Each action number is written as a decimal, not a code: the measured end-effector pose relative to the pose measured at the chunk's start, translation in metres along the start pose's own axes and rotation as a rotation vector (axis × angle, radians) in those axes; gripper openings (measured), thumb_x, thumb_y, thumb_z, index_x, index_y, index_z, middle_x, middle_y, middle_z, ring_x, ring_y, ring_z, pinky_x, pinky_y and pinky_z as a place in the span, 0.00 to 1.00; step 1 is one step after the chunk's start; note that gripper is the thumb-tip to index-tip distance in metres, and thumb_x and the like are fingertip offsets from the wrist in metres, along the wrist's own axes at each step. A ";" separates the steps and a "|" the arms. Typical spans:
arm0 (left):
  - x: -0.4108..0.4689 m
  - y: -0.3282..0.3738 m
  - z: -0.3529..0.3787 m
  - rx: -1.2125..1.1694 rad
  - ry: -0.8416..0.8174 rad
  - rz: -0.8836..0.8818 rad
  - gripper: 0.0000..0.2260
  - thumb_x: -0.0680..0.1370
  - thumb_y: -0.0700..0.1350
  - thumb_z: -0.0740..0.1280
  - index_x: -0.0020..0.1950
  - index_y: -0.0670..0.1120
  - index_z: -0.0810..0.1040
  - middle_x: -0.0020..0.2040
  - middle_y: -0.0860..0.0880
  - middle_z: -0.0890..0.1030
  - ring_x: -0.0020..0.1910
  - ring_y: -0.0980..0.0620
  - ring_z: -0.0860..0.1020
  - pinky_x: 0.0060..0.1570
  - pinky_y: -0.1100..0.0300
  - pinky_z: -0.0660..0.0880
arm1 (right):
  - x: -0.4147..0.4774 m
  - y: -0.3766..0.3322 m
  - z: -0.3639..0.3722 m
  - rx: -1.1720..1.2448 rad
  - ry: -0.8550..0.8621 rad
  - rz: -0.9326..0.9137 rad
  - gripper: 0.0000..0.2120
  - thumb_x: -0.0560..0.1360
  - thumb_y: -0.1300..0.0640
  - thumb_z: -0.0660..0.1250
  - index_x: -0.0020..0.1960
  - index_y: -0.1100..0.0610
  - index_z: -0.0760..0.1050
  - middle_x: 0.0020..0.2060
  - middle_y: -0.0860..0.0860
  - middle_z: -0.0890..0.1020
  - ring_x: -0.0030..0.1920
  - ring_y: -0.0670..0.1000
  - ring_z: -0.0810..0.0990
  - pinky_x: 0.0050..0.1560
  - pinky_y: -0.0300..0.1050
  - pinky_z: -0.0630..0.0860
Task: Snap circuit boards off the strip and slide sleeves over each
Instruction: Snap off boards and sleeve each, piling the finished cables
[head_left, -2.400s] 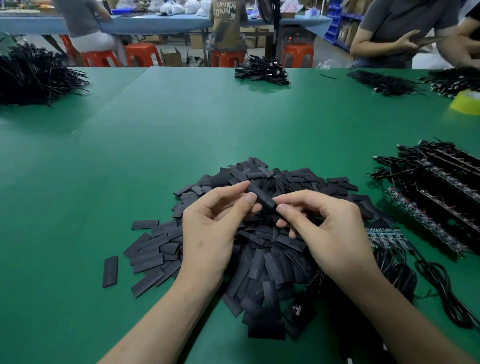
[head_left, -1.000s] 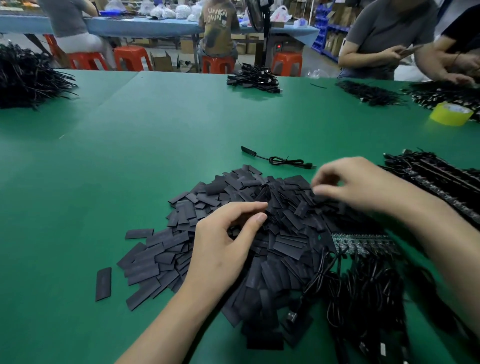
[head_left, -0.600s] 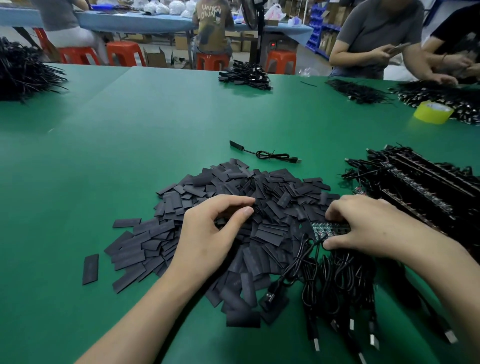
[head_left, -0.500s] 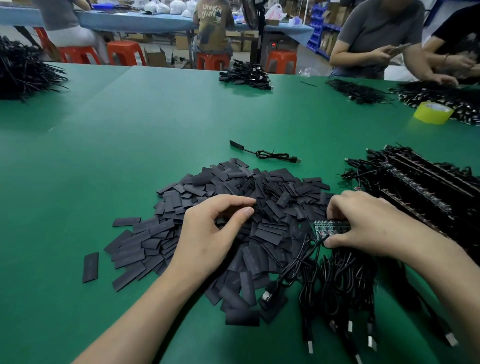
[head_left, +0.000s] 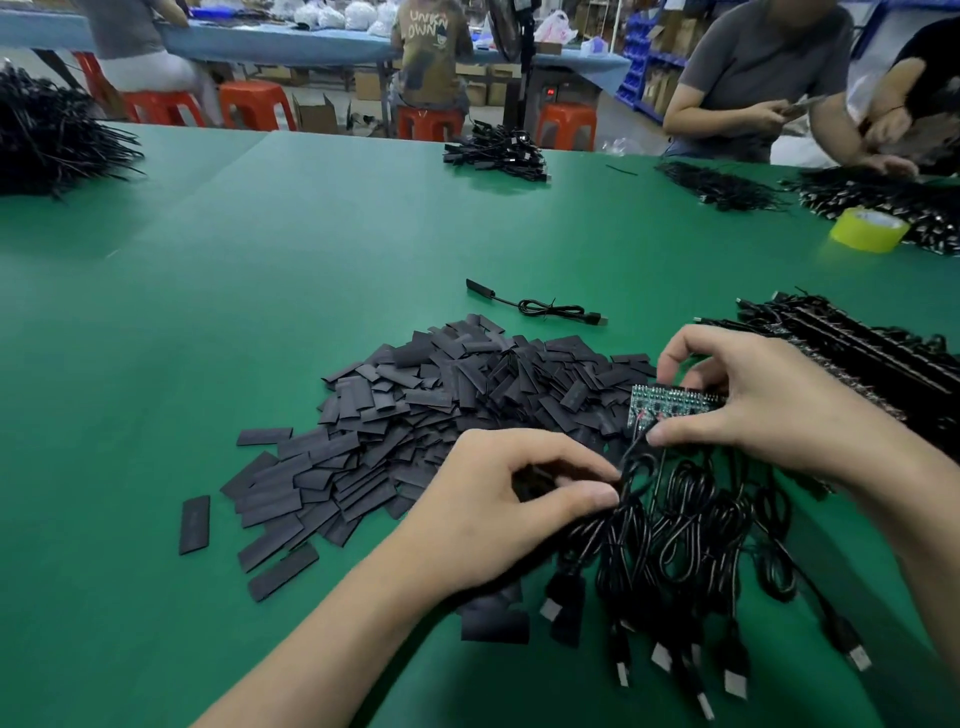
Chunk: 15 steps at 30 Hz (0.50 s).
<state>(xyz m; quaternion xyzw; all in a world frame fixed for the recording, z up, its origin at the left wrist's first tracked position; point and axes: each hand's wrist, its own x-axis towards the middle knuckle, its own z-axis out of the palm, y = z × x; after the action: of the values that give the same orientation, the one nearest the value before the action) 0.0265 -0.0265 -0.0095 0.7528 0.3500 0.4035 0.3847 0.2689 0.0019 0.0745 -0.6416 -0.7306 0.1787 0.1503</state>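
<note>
Right hand (head_left: 769, 410) pinches a green circuit board strip (head_left: 675, 408) between thumb and fingers, at the right edge of the black sleeve pile (head_left: 457, 410) on the green table (head_left: 260, 312). Black cables (head_left: 675, 545) trail from the strip. Left hand (head_left: 493, 519) curls with its fingertips at the cables; whether it grips one is unclear.

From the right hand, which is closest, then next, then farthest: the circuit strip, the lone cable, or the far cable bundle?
1. circuit strip, gripped by the right hand.
2. lone cable, beyond the sleeve pile.
3. far cable bundle, near the table's far edge.
</note>
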 end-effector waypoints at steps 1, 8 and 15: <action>-0.001 0.000 0.001 -0.010 0.007 -0.015 0.05 0.75 0.47 0.77 0.51 0.52 0.87 0.44 0.59 0.85 0.44 0.61 0.83 0.47 0.69 0.75 | 0.001 -0.001 0.001 0.014 0.002 -0.007 0.21 0.59 0.46 0.84 0.45 0.42 0.76 0.42 0.46 0.81 0.43 0.46 0.79 0.37 0.30 0.67; -0.002 0.003 0.010 -0.162 -0.091 -0.117 0.11 0.76 0.45 0.74 0.58 0.53 0.86 0.47 0.55 0.86 0.42 0.56 0.80 0.46 0.56 0.78 | 0.012 0.000 -0.001 0.166 -0.082 -0.068 0.15 0.70 0.54 0.80 0.51 0.44 0.78 0.37 0.48 0.85 0.40 0.52 0.82 0.45 0.49 0.74; -0.002 0.008 0.014 0.209 -0.174 0.109 0.15 0.80 0.42 0.71 0.66 0.53 0.83 0.62 0.58 0.83 0.55 0.55 0.76 0.62 0.59 0.72 | 0.025 0.004 0.009 0.409 -0.165 -0.091 0.08 0.72 0.60 0.78 0.49 0.51 0.84 0.41 0.55 0.86 0.39 0.46 0.81 0.43 0.34 0.76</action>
<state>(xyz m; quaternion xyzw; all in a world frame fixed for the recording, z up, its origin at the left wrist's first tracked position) 0.0399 -0.0363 -0.0084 0.8388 0.3142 0.3182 0.3107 0.2651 0.0270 0.0647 -0.5472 -0.7173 0.3680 0.2249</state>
